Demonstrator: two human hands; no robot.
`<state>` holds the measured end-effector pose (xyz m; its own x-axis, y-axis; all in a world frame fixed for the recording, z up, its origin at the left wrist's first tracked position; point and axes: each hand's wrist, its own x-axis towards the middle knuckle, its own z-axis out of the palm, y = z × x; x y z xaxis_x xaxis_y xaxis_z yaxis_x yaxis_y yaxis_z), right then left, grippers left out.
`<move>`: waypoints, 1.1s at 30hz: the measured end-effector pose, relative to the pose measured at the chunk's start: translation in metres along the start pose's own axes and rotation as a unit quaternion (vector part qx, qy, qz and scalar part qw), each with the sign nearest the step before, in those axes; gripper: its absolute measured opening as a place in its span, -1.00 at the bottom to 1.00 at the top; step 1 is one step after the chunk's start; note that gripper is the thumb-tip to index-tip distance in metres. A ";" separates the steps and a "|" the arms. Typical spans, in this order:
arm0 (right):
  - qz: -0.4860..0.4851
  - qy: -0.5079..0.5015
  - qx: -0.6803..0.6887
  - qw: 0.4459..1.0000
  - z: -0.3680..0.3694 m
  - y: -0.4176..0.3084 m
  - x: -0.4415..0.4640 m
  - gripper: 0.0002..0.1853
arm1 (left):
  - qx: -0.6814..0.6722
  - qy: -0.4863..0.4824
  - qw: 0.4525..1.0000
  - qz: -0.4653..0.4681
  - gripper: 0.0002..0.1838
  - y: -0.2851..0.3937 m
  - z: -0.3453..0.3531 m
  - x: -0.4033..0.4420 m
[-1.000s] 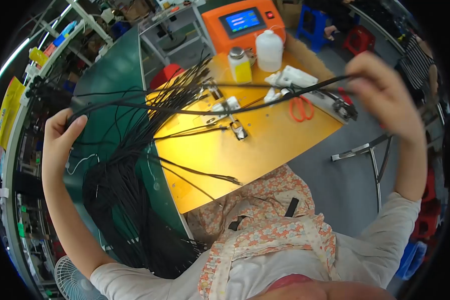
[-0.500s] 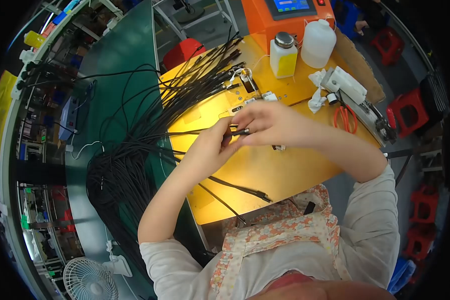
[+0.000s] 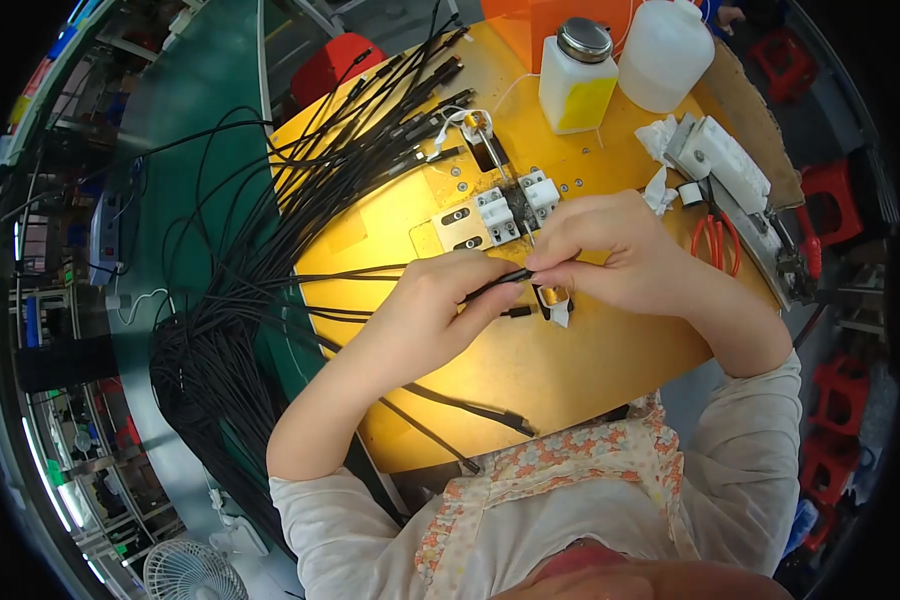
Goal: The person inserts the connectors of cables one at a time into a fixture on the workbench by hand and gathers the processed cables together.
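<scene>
My left hand [image 3: 425, 310] grips a black cable [image 3: 508, 280] close to its end, with thumb and fingers pressed round it. At the tip of that cable, my right hand [image 3: 615, 250] pinches with thumb and forefinger; the tip itself is mostly hidden. Just beyond the hands sits a metal fixture with white blocks [image 3: 495, 217]. Below the fingers another cable end [image 3: 516, 312] shows. Two more cables, ending in a connector [image 3: 515, 422], lie on the yellow work plate [image 3: 450, 390] nearer my body.
A thick bundle of black cables [image 3: 220, 330] runs over the green table [image 3: 200, 120] onto the plate. Behind the fixture stand a white bottle with a metal cap [image 3: 578, 75] and a larger white bottle [image 3: 665, 55]. Orange-handled scissors [image 3: 715, 245] lie at the right. A fan [image 3: 192, 572] stands lower left.
My right hand has gone from loosely curved fingers beside the cable tip to a pinch on it. Both hands appear further right, and the fixture shows more fully. The camera view has shifted.
</scene>
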<state>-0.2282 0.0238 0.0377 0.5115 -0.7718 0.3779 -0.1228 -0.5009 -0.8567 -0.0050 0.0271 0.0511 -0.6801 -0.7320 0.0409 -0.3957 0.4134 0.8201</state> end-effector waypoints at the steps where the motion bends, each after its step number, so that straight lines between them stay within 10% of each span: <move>1: -0.008 0.009 0.002 1.000 0.001 0.002 -0.001 -0.85 | 0.024 0.041 0.998 0.027 -0.83 -0.001 0.005 0.003; 13: -0.031 -0.031 0.059 0.997 0.001 0.015 0.001 -0.85 | 0.093 0.131 0.965 0.205 -0.82 -0.035 0.013 0.005; 33: 0.052 0.033 -0.176 0.983 -0.001 0.057 0.006 -0.88 | 0.422 0.119 0.885 0.153 -0.59 -0.059 0.010 0.019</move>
<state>-0.2324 -0.0100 -0.0084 0.4252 -0.8439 0.3271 -0.4632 -0.5134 -0.7224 -0.0009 -0.0059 -0.0023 -0.7263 -0.5668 0.3889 -0.6035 0.7966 0.0341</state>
